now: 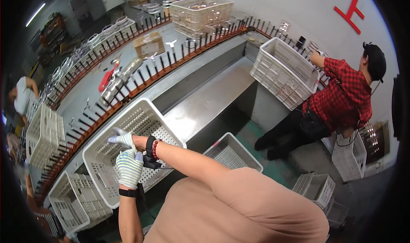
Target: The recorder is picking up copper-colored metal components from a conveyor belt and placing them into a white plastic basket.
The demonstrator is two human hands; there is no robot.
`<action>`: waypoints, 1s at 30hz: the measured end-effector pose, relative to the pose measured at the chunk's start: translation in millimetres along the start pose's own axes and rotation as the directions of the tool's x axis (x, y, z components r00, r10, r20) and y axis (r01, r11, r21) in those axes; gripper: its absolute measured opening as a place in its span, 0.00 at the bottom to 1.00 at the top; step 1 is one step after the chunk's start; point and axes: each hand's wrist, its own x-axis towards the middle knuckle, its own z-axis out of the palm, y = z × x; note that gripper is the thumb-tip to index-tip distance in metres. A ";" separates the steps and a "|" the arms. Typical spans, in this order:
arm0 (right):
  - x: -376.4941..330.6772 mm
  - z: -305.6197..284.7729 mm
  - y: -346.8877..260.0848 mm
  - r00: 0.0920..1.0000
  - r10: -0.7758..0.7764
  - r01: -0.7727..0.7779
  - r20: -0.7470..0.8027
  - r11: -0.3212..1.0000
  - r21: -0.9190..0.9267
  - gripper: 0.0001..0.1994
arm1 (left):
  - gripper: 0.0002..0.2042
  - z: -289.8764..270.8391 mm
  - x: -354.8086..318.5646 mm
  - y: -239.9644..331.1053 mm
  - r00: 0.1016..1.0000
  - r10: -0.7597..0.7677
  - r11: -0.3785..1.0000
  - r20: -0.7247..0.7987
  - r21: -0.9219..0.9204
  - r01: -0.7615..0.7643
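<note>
Both my hands wear white striped work gloves and meet over a large white plastic crate [99, 174] with perforated walls. My left hand [129, 167] is closed at the cuff of the right-hand glove [131, 139], its fingers bunched by the wrist. My right hand [121, 139] points left with its fingers stretched out and holds nothing. A black band and a red bead bracelet [157, 149] circle my right wrist. A small dark device [150, 162] hangs beneath it. Another black band [128, 193] is on my left wrist. The crate's visible inside holds no items.
A curved conveyor rail [171, 68] with upright black pegs runs beyond the crate. Further crates stand at left, on the floor [232, 153] and at far back [200, 14]. A cardboard box [149, 45] lies inside the loop. At right, a person in a red checked shirt [346, 85] stands beside a crate [282, 72].
</note>
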 end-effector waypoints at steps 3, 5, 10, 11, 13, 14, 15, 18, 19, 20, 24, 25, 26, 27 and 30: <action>15.9 -54.2 3.4 0.995 -0.093 0.070 0.021 0.861 0.504 0.37 | 0.14 7.4 34.3 40.6 0.997 0.066 0.997 0.031 -0.029 -0.065; 9.2 -71.6 -3.8 0.996 -0.046 0.005 0.078 0.888 0.460 0.38 | 0.14 9.1 40.6 54.1 0.996 0.072 0.996 0.046 -0.061 -0.069; -14.4 -101.1 -8.1 0.992 -0.122 0.122 0.029 0.993 0.001 0.48 | 0.13 26.3 53.1 89.1 0.995 0.088 0.992 0.042 -0.096 -0.084; -6.0 -122.6 -9.4 0.986 -0.164 0.164 -0.019 0.986 -0.038 0.41 | 0.13 29.4 61.9 98.9 0.996 0.082 0.990 0.040 -0.118 -0.077; -14.1 -135.4 -18.7 0.983 -0.139 0.117 -0.116 0.976 -0.182 0.24 | 0.13 41.8 64.2 104.4 0.998 0.039 0.993 0.047 -0.117 -0.033; -22.1 -136.4 -21.9 0.993 -0.091 0.092 -0.072 0.996 0.012 0.21 | 0.13 46.9 65.2 107.6 0.998 0.026 0.992 0.049 -0.125 -0.020; -27.4 -142.0 -19.9 0.987 -0.101 0.117 -0.128 0.986 0.120 0.22 | 0.13 48.9 71.5 115.3 0.998 0.033 0.992 0.061 -0.121 -0.025; -28.4 -173.9 -25.4 0.979 0.181 -0.168 0.099 0.978 -0.126 0.36 | 0.12 70.5 86.9 129.2 0.994 0.068 0.995 0.091 -0.085 -0.061; -23.1 -168.0 -18.7 0.957 0.033 -0.044 0.290 0.999 0.032 0.46 | 0.13 68.7 84.9 132.9 0.989 0.027 0.999 0.143 -0.035 -0.023; -18.9 -171.5 -13.0 0.948 0.027 -0.041 0.316 0.998 0.040 0.46 | 0.13 67.2 85.7 139.5 0.990 0.007 1.000 0.140 -0.011 -0.006; -38.4 -228.4 -44.6 0.994 -0.102 0.085 0.037 0.520 -0.850 0.46 | 0.12 100.5 102.9 143.9 0.985 -0.079 0.934 0.155 -0.335 0.127; -36.7 -246.2 -50.8 0.991 -0.117 0.110 0.072 0.363 -0.925 0.41 | 0.12 97.5 111.0 157.9 0.969 -0.228 0.856 0.097 -0.454 0.247; -32.7 -258.0 -57.3 0.986 -0.129 0.132 0.108 0.193 -0.972 0.36 | 0.12 94.4 124.4 171.3 0.925 -0.377 0.747 0.056 -0.572 0.339; -27.3 -262.7 -62.9 0.984 -0.131 0.144 0.119 0.194 -0.970 0.36 | 0.15 99.8 140.0 175.9 0.939 -0.334 0.855 -0.081 -0.445 0.266; -22.4 -268.3 -59.5 0.936 -0.017 0.343 0.351 -0.184 -0.921 0.25 | 0.19 147.8 168.4 170.9 0.882 -0.457 0.732 -0.117 -0.613 0.297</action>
